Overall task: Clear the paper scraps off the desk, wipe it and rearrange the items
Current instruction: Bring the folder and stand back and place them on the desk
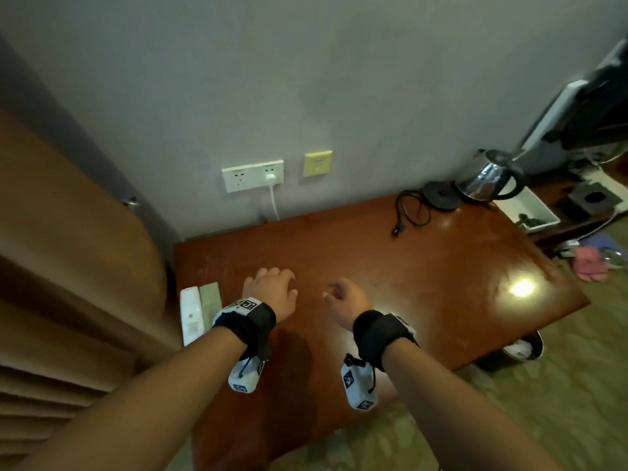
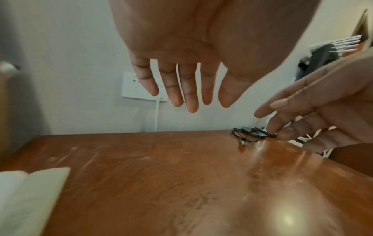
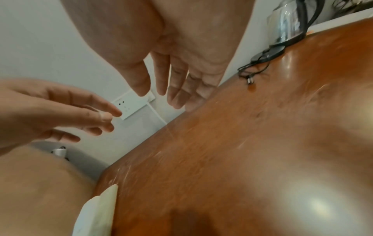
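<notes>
Left hand and right hand hover side by side over the desk, each with fingers relaxed, nearly straight and slightly parted, holding nothing and clear of the wood in the wrist views. Just left of the left hand, a white remote and a pale green pad lie touching at the desk's edge; the remote's print is too blurred to read. Well beyond the right hand, to its right, are a steel kettle and its black base with a coiled cord.
</notes>
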